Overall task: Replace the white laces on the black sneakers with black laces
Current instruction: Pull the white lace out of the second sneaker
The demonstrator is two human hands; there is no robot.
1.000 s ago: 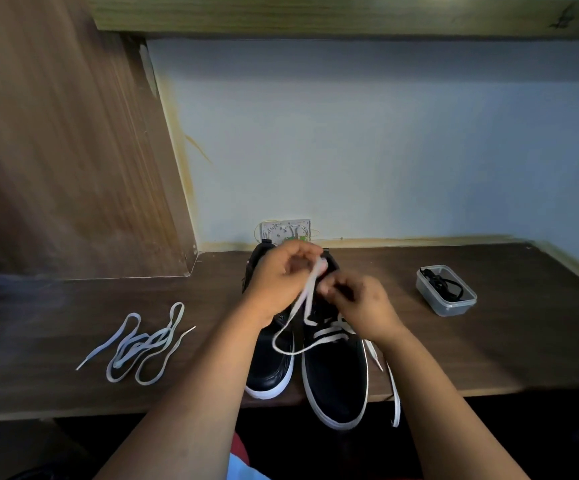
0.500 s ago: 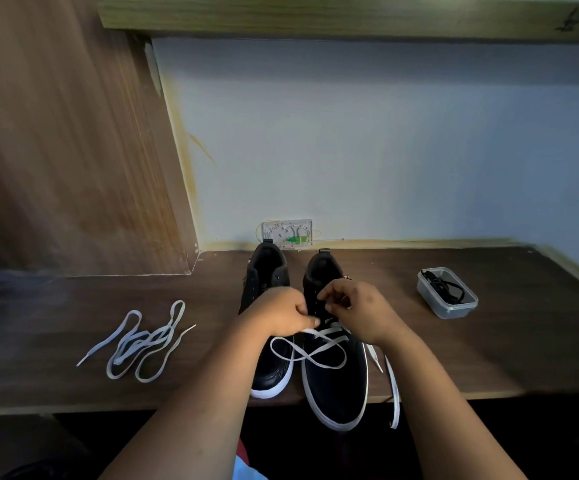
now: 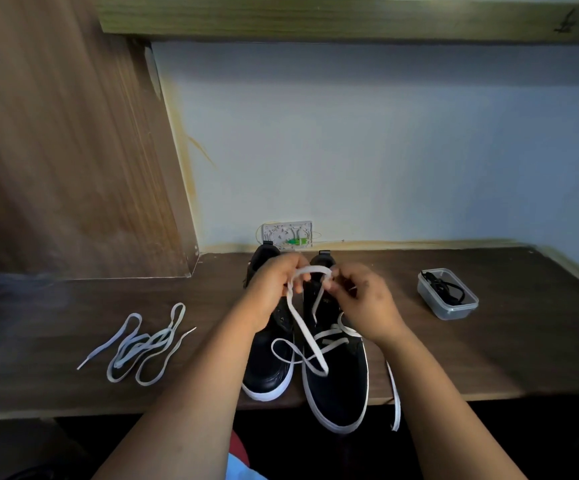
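two black sneakers stand side by side on the dark wooden desk (image 3: 489, 341), toes toward the person and poking a little past the front edge. the left sneaker (image 3: 269, 372) has no lace in it. the right sneaker (image 3: 340, 386) is partly laced with a white lace (image 3: 300, 327) (only the lower rows near the toe are threaded).

both hands are raised over the ankle end of the right sneaker, close together. the left hand (image 3: 274, 289) has its fingers curled round the lace, and the right hand (image 3: 361, 299) pinches the same lace between thumb and fingertips; a short arch of lace bridges the two. from the left hand a strand drops down and makes a loose loop across the toes of both sneakers. another end hangs off the desk edge, to the right of the right sneaker.

well to the left on the desk lies a second white lace (image 3: 142, 344), loose in a tangle. to the right, apart from the sneakers, sits a small clear plastic box (image 3: 449, 310) with black laces (image 3: 445, 289) coiled inside. a white wall socket (image 3: 286, 235) shows just behind the sneakers.
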